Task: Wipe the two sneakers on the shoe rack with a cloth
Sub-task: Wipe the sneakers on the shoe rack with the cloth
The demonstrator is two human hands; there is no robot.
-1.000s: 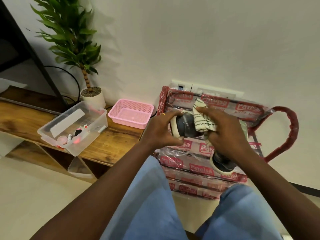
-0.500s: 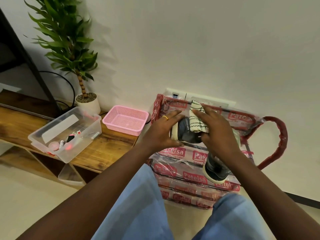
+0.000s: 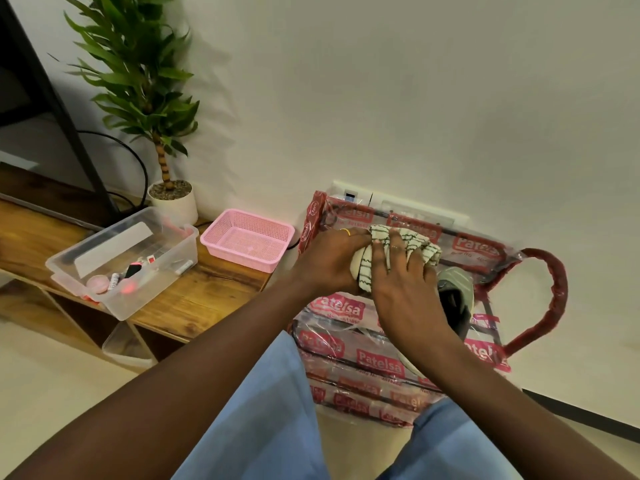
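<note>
A shoe rack [image 3: 353,308] wrapped in clear plastic with red "Patelsa" labels stands against the wall. My left hand [image 3: 329,261] grips the toe end of a dark sneaker [image 3: 356,266] with a cream sole, held above the rack's top shelf. My right hand [image 3: 405,289] presses a cream cloth [image 3: 420,245] with dark green stripes over that sneaker, which is almost fully hidden. A second dark sneaker [image 3: 453,303] with a pale sole lies on the rack just right of my right hand.
A low wooden bench [image 3: 194,296] on the left carries a pink mesh basket [image 3: 247,239], a clear plastic tub [image 3: 121,261] of small items and a potted plant [image 3: 169,199]. A red padded handle [image 3: 550,299] loops out at the rack's right. My blue-clad knees fill the foreground.
My right hand has spread the cloth further over the held sneaker, which now is nearly covered. The view has shifted slightly, while my left hand keeps its grip.
</note>
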